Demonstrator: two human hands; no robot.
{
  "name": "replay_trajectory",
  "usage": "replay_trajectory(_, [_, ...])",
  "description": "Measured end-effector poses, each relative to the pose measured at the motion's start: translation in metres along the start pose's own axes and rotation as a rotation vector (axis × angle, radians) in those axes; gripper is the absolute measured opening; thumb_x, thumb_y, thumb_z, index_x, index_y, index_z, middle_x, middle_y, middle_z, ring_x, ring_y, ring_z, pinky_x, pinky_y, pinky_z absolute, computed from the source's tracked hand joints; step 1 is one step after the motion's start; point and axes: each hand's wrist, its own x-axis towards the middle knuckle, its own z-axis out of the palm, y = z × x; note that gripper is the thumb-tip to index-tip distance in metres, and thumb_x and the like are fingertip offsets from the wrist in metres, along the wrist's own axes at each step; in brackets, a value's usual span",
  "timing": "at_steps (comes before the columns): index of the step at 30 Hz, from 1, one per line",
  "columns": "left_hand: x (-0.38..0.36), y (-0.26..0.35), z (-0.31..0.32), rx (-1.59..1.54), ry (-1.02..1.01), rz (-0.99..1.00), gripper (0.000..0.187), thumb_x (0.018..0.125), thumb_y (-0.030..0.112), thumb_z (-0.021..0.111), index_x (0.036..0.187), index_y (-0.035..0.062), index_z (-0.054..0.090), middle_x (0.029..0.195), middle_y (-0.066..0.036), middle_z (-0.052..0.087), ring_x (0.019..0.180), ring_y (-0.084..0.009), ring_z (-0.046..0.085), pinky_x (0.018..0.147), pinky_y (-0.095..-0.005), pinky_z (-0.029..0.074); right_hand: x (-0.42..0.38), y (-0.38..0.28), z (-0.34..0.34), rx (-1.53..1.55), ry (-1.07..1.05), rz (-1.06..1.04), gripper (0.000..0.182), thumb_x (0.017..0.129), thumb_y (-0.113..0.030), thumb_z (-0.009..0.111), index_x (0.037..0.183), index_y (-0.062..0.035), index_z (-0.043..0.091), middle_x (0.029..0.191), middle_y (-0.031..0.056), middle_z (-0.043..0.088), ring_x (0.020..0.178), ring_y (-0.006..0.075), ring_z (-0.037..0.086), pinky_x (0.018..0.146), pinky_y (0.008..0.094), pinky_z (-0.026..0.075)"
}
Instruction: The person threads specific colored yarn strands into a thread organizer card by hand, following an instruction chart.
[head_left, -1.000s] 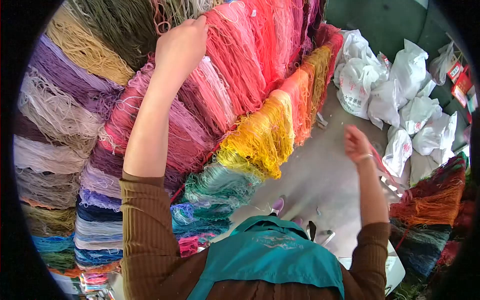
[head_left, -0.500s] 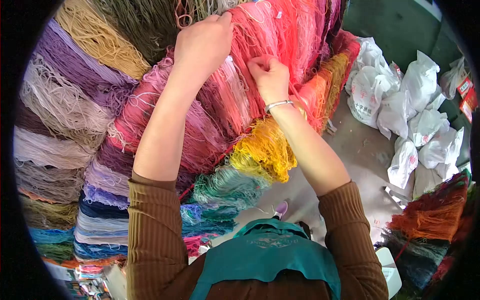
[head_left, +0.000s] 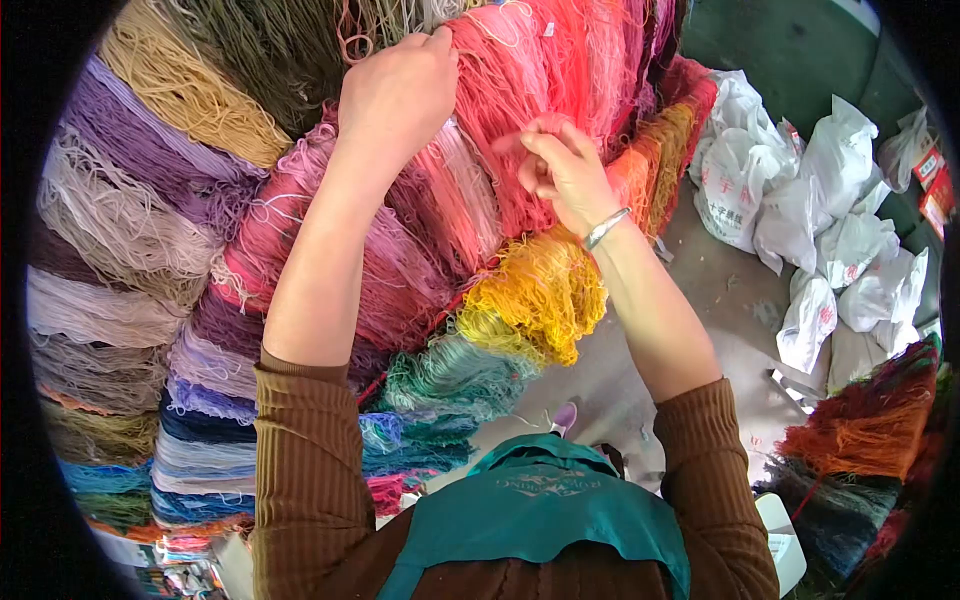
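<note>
Bundles of pink thread (head_left: 500,80) hang at the top centre. My left hand (head_left: 400,95) rests at their upper left edge, its fingers bent and closed; what they hold is hidden behind the hand. Over the lower part of the pink thread is my right hand (head_left: 568,170), with a silver bracelet at the wrist. Its fingers are apart and slightly curled, with nothing seen between them. Just below hangs yellow thread (head_left: 545,295), and teal thread (head_left: 455,380) lies under that.
Purple thread (head_left: 150,140), tan thread (head_left: 190,85) and several other colours fill the left side. White plastic bags (head_left: 735,190) are piled on the floor (head_left: 690,310) at the right. Orange thread (head_left: 860,430) hangs at the lower right.
My right hand has moved slightly right and down, turned, and opened from a pinch at the pink thread. My left hand has shifted a little to the left.
</note>
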Motion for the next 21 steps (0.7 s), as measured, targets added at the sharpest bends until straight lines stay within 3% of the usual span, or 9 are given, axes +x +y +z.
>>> replay_trajectory(4, [0.0,0.0,-0.002,-0.006,0.002,0.006,0.031,0.095,0.027,0.045,0.116,0.0088,0.059,0.099,-0.012,0.065,0.084,-0.0327,0.064,0.072,-0.0431,0.052,-0.001,0.006,0.0,0.005,0.023,0.049,0.013,0.089,-0.015,0.061,0.099,-0.0076,0.062,0.08,0.0013,0.063,0.06,0.0056,0.047,0.05,0.0192,0.033])
replay_trajectory(6, [-0.001,0.0,-0.002,-0.001,0.0,0.007,0.031,0.095,0.027,0.045,0.116,0.009,0.059,0.099,-0.012,0.065,0.084,-0.0329,0.064,0.072,-0.0431,0.052,-0.006,0.002,0.01,-0.158,0.063,-0.078,0.009,0.091,-0.014,0.06,0.095,-0.0071,0.062,0.067,-0.0057,0.052,0.049,0.0022,0.037,0.043,0.0182,0.026])
replay_trajectory(9, [-0.001,0.0,0.0,0.026,-0.011,0.003,0.032,0.095,0.027,0.045,0.117,0.0097,0.06,0.1,-0.012,0.065,0.085,-0.0332,0.064,0.073,-0.0432,0.051,-0.019,0.007,-0.001,-0.254,0.161,-0.127,0.011,0.089,-0.011,0.06,0.092,-0.0031,0.068,0.077,-0.0028,0.059,0.063,0.0054,0.047,0.058,0.0208,0.037])
replay_trajectory(12, [0.001,0.002,0.0,0.029,0.008,-0.001,0.033,0.095,0.028,0.044,0.119,0.0108,0.059,0.103,-0.011,0.065,0.088,-0.0335,0.064,0.076,-0.0434,0.051,-0.04,0.017,-0.052,-0.258,0.326,0.029,0.012,0.086,-0.004,0.061,0.091,-0.0003,0.071,0.092,0.0023,0.067,0.082,0.0089,0.057,0.077,0.024,0.045])
replay_trajectory(15, [-0.002,0.006,-0.002,-0.003,0.03,-0.011,0.036,0.096,0.031,0.043,0.122,0.0119,0.058,0.109,-0.011,0.064,0.093,-0.0339,0.063,0.08,-0.0435,0.05,-0.081,0.041,-0.137,-0.52,0.373,-0.063,0.018,0.085,-0.005,0.061,0.1,0.0003,0.071,0.1,0.0037,0.067,0.088,0.0093,0.059,0.08,0.0252,0.047])
replay_trajectory(16, [-0.003,0.005,-0.001,0.001,0.018,-0.013,0.036,0.096,0.031,0.043,0.122,0.012,0.058,0.11,-0.011,0.064,0.093,-0.0339,0.063,0.08,-0.0435,0.05,-0.102,0.035,-0.152,-0.386,0.496,0.067,0.017,0.084,-0.004,0.061,0.098,0.0003,0.07,0.092,0.0005,0.063,0.071,0.0072,0.055,0.06,0.0213,0.041])
replay_trajectory(18, [-0.001,0.005,-0.001,0.01,0.003,-0.018,0.036,0.096,0.031,0.043,0.122,0.0123,0.058,0.111,-0.011,0.064,0.094,-0.034,0.062,0.081,-0.0435,0.049,-0.153,0.061,-0.249,-0.339,0.621,0.113,0.03,0.084,-0.004,0.06,0.112,0.0053,0.063,0.097,0.0044,0.067,0.079,0.014,0.059,0.066,0.0248,0.044])
replay_trajectory(20, [0.0,0.006,0.001,0.041,-0.015,-0.043,0.037,0.096,0.032,0.042,0.123,0.0125,0.058,0.114,-0.011,0.063,0.098,-0.0344,0.061,0.084,-0.0428,0.049,-0.22,0.062,-0.317,-0.711,0.809,0.199,0.019,0.081,-0.008,0.062,0.097,-0.0009,0.07,0.08,0.0018,0.065,0.07,0.0116,0.055,0.063,0.025,0.041])
replay_trajectory(21, [0.0,0.004,0.003,0.047,-0.007,-0.034,0.037,0.096,0.032,0.041,0.123,0.0125,0.058,0.115,-0.011,0.062,0.099,-0.0345,0.061,0.084,-0.0426,0.048,-0.253,0.061,-0.344,-0.658,0.935,0.211,0.014,0.08,-0.009,0.062,0.089,-0.0032,0.071,0.072,-0.0001,0.061,0.068,0.0097,0.052,0.062,0.0249,0.04])
